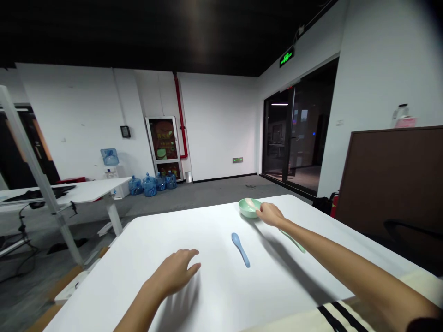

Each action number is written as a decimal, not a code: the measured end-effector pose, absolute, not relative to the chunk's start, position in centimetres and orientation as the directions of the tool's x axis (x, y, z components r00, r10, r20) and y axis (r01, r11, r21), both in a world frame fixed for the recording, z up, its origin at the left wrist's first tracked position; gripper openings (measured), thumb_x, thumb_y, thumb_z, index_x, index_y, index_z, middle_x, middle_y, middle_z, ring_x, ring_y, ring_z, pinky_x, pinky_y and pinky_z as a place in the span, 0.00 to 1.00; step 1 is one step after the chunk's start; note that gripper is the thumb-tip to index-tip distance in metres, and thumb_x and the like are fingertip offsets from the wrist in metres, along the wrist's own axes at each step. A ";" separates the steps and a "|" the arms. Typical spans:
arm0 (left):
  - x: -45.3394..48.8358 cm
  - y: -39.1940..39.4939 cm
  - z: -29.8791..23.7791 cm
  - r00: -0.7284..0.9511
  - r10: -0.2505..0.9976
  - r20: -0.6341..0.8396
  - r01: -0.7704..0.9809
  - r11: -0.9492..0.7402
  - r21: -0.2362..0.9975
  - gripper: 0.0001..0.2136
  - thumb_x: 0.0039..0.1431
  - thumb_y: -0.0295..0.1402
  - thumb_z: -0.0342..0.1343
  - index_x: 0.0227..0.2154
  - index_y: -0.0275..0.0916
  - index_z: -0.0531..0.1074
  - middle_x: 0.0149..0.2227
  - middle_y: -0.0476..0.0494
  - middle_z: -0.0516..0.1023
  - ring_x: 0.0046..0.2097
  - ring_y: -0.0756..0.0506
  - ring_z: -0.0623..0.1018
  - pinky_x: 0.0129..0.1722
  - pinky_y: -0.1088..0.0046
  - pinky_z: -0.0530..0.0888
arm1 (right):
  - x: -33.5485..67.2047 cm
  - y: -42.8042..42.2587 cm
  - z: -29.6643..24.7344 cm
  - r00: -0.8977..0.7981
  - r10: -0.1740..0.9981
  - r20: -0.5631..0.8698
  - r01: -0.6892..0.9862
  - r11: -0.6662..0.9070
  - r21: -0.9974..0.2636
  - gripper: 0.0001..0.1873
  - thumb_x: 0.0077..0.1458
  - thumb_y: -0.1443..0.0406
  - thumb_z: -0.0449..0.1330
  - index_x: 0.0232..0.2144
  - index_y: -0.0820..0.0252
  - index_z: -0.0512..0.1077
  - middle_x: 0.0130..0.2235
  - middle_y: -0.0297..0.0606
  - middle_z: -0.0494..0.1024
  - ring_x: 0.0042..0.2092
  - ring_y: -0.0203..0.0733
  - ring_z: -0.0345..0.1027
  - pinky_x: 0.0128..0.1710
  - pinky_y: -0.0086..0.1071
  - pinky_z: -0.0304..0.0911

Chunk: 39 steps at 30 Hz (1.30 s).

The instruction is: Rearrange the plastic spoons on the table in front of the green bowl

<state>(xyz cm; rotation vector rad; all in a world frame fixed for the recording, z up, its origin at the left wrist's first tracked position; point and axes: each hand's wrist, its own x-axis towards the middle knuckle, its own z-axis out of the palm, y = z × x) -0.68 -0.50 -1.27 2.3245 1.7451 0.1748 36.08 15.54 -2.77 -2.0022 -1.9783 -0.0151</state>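
Right hand (270, 215) half open against the rim of a green bowl (247, 212); left hand (173, 273) spread open, holding nothing.

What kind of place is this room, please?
It looks like an office or workroom: there is a water dispenser with blue water bottles, a white desk, and a green exit sign by the glass door.

Right hand (270, 215) at rim of green bowl (249, 208), pale spoon (249, 202) in it. Left hand (173, 272) open over white table (194, 221). Blue spoon (241, 249) lies between; green spoon (293, 240) beside right forearm (328, 253).
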 end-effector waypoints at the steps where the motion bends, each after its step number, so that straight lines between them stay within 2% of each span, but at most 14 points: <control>1: -0.7 -0.5 -1.2 0.281 0.959 -0.039 0.931 -0.263 0.254 0.26 0.57 0.52 0.42 0.54 0.48 0.65 0.54 0.44 0.72 0.55 0.38 0.70 0.51 0.61 0.66 | 35.9 16.2 -2.6 0.064 0.969 0.240 0.975 -0.010 -0.221 0.16 0.53 0.57 0.50 0.30 0.60 0.73 0.35 0.45 0.77 0.35 0.45 0.70 0.28 0.30 0.55; 6: -0.5 -0.6 -0.9 0.274 0.960 -0.052 0.933 -0.252 0.258 0.26 0.58 0.53 0.41 0.54 0.48 0.65 0.55 0.45 0.71 0.56 0.38 0.69 0.52 0.61 0.66 | 35.4 19.2 -3.0 0.158 0.954 0.254 0.967 -0.098 -0.234 0.18 0.54 0.56 0.51 0.37 0.61 0.74 0.41 0.49 0.76 0.41 0.49 0.70 0.34 0.33 0.59; 13: -0.5 -0.3 -0.9 0.263 0.962 -0.069 0.934 -0.236 0.269 0.26 0.58 0.53 0.41 0.55 0.48 0.64 0.55 0.45 0.71 0.56 0.38 0.69 0.52 0.60 0.66 | 35.7 22.5 -4.3 0.247 0.944 0.218 0.943 -0.183 -0.278 0.20 0.53 0.53 0.54 0.38 0.62 0.74 0.41 0.51 0.76 0.43 0.49 0.71 0.37 0.34 0.61; 16: -0.5 -0.1 -0.9 0.257 0.963 -0.083 0.934 -0.225 0.279 0.26 0.58 0.54 0.41 0.55 0.50 0.64 0.55 0.46 0.70 0.56 0.38 0.69 0.52 0.60 0.66 | 35.8 23.3 -4.9 0.245 0.945 0.218 0.944 -0.181 -0.276 0.20 0.52 0.52 0.55 0.37 0.62 0.74 0.41 0.51 0.76 0.42 0.51 0.71 0.36 0.35 0.62; 23: -0.4 0.1 -1.0 0.247 0.964 -0.098 0.936 -0.212 0.280 0.26 0.58 0.54 0.41 0.55 0.50 0.64 0.55 0.46 0.70 0.55 0.38 0.69 0.51 0.60 0.66 | 35.7 24.4 -6.1 0.221 0.952 0.211 0.957 -0.171 -0.234 0.17 0.51 0.57 0.55 0.37 0.62 0.74 0.41 0.49 0.76 0.42 0.49 0.71 0.37 0.34 0.62; 28: -0.4 0.2 -1.1 0.240 0.966 -0.097 0.938 -0.205 0.280 0.26 0.58 0.54 0.40 0.55 0.51 0.64 0.56 0.46 0.70 0.56 0.38 0.68 0.52 0.60 0.65 | 35.7 24.7 -6.7 0.203 0.962 0.184 0.962 -0.161 -0.218 0.18 0.51 0.55 0.54 0.38 0.61 0.74 0.42 0.49 0.75 0.43 0.51 0.70 0.38 0.36 0.62; 34: -0.5 0.1 -1.0 0.242 0.965 -0.096 0.937 -0.207 0.282 0.26 0.58 0.55 0.41 0.55 0.50 0.64 0.55 0.46 0.70 0.55 0.38 0.69 0.52 0.60 0.66 | 35.7 23.7 -6.8 0.185 0.968 0.170 0.964 -0.145 -0.223 0.23 0.56 0.51 0.48 0.36 0.62 0.74 0.41 0.49 0.75 0.42 0.51 0.70 0.37 0.36 0.61; 39: -0.4 -0.1 -1.0 0.252 0.964 -0.087 0.936 -0.220 0.276 0.26 0.58 0.54 0.41 0.55 0.49 0.64 0.55 0.45 0.71 0.56 0.38 0.68 0.52 0.60 0.66 | 36.2 20.8 -5.9 0.147 0.965 0.216 0.966 -0.093 -0.242 0.26 0.58 0.50 0.44 0.35 0.61 0.74 0.40 0.49 0.76 0.41 0.49 0.70 0.36 0.35 0.59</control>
